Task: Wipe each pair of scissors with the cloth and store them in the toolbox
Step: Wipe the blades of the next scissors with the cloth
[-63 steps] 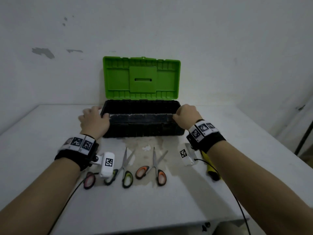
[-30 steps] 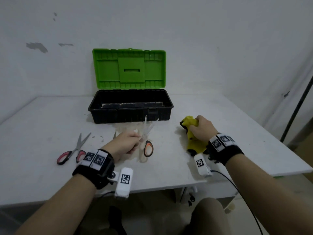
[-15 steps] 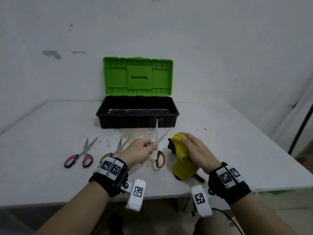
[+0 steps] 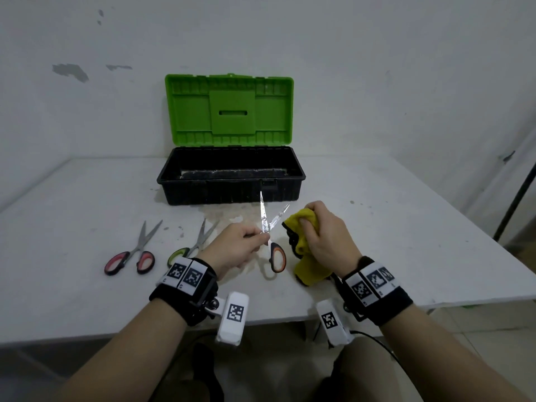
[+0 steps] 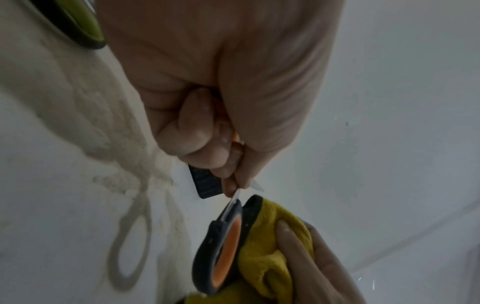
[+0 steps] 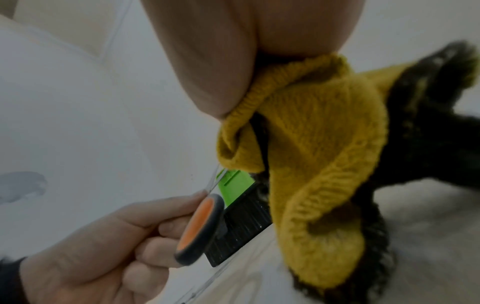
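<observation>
My left hand (image 4: 237,245) grips the orange-handled scissors (image 4: 275,256) by one handle loop, lifted off the table with blades spread and pointing up toward the toolbox. The free orange loop (image 5: 226,253) hangs beside the cloth. My right hand (image 4: 322,233) holds the bunched yellow and black cloth (image 4: 304,253) just right of the blades; the cloth (image 6: 311,164) drapes down from the fingers. The red-handled scissors (image 4: 130,256) and green-handled scissors (image 4: 188,248) lie on the table to the left. The black toolbox (image 4: 232,181) stands open behind, its green lid (image 4: 229,108) upright.
The white table (image 4: 406,242) has a pale dusty stain (image 4: 229,216) in front of the toolbox. Its front edge runs just under my wrists. A wall stands close behind the toolbox, and a dark pole (image 4: 519,195) leans at the far right.
Both hands left the toolbox rim; the left picked up the orange scissors, the right took the cloth. In the last half second the cloth has closed in beside the raised blades.
</observation>
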Demonstrator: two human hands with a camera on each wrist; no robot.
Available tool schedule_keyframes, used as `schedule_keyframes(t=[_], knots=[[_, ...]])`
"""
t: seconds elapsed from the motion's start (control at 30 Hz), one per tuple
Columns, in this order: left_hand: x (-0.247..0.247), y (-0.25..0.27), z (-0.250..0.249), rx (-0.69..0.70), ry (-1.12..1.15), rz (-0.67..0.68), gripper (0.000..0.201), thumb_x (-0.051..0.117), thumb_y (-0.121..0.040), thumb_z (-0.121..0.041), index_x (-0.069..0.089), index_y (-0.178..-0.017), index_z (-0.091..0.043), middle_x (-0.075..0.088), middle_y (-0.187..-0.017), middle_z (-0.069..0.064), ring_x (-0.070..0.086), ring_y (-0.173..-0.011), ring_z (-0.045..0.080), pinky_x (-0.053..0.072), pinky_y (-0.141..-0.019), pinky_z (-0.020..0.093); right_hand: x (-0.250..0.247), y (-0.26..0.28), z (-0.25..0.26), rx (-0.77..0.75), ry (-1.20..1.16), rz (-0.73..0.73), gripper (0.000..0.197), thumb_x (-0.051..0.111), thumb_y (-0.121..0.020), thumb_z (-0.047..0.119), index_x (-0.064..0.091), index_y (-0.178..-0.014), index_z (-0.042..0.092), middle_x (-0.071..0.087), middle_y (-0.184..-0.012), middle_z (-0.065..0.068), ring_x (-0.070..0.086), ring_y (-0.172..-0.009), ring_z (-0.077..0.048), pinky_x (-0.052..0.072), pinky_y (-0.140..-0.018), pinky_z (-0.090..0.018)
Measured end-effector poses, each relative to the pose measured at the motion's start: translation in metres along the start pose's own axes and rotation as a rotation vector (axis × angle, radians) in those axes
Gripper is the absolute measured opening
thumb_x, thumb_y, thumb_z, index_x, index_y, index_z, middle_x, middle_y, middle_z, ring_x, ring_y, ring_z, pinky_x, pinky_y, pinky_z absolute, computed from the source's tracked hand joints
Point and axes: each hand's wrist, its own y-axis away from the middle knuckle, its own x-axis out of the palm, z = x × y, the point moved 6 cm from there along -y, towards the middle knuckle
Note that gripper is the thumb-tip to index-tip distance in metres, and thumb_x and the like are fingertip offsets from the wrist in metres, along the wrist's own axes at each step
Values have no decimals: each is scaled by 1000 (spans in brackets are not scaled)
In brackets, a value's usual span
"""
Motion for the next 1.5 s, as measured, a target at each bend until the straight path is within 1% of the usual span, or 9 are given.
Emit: schedule_keyframes(t=[0.2, 0.33, 0.43, 0.57, 0.7, 0.97, 1.23, 1.37, 1.5], knots=[[8, -1, 3, -20, 57, 30, 19, 61, -99, -23, 64, -85, -11, 46, -59, -4, 36, -44, 8, 26, -40, 21, 11, 2, 3, 43, 19, 119, 28, 36, -97, 22, 44, -123, 15, 45, -115, -3, 47, -105, -16, 37, -93, -24], [11, 0, 5, -38, 73, 57, 20, 61, -99, -24, 66, -85, -12, 46, -58, -4, 36, -45, 8, 25, -40, 21, 10, 8, 8, -50, -22, 90, 35, 57, -91, 22, 43, -123, 21, 59, -96, 3, 55, -82, -6, 41, -71, -14], [13, -1, 4, -41, 92, 69, 20, 61, -99, -25, 66, -85, -12, 47, -58, -4, 36, -45, 9, 25, -39, 20, 14, 10, 14, -124, 25, 81, 39, 70, -83, 33, 55, -117, 24, 59, -106, 9, 53, -93, -5, 42, -81, -15], [14, -2, 2, -27, 105, 65, 22, 59, -100, -23, 65, -83, -11, 47, -58, -4, 35, -44, 9, 24, -39, 21, 18, 12, 20, -179, 52, 93, 39, 63, -89, 32, 58, -125, 18, 59, -111, 5, 54, -97, -7, 45, -87, -20], [16, 1, -2, 21, 30, 51, 24, 60, -99, -26, 65, -83, -9, 48, -59, -3, 38, -45, 11, 28, -41, 22, 13, 10, 23, -185, 80, 34, 25, 69, -84, 25, 66, -109, 19, 65, -101, 5, 58, -89, -7, 42, -79, -11], [14, 2, -7, 114, -94, 24, 28, 61, -99, -31, 71, -82, -11, 53, -63, -4, 42, -51, 8, 36, -47, 19, 4, 3, 21, -163, 174, -4, 17, 62, -89, 18, 71, -104, 16, 65, -96, -2, 58, -85, -16, 43, -78, -21], [15, 4, -3, -8, 58, 62, 24, 60, -100, -25, 67, -83, -10, 48, -62, -3, 35, -46, 9, 26, -39, 19, -44, -17, 0, -9, 179, -192, 16, 59, -90, 26, 68, -100, 17, 68, -94, 1, 58, -85, -16, 46, -80, -28], [17, 1, -8, -6, 52, 58, 24, 60, -100, -26, 67, -82, -10, 48, -62, -3, 36, -46, 9, 26, -40, 19, -23, 2, 17, -146, 128, -130, 13, 59, -90, 21, 62, -103, 17, 58, -96, 4, 49, -84, -6, 34, -76, -6], [26, 2, -13, 18, 13, 56, 27, 59, -100, -26, 62, -77, -12, 47, -58, -2, 37, -42, 9, 29, -40, 19, 1, 12, 21, -216, 92, 30, 14, 61, -90, 14, 61, -103, 17, 56, -100, 5, 53, -87, -6, 40, -78, -10]])
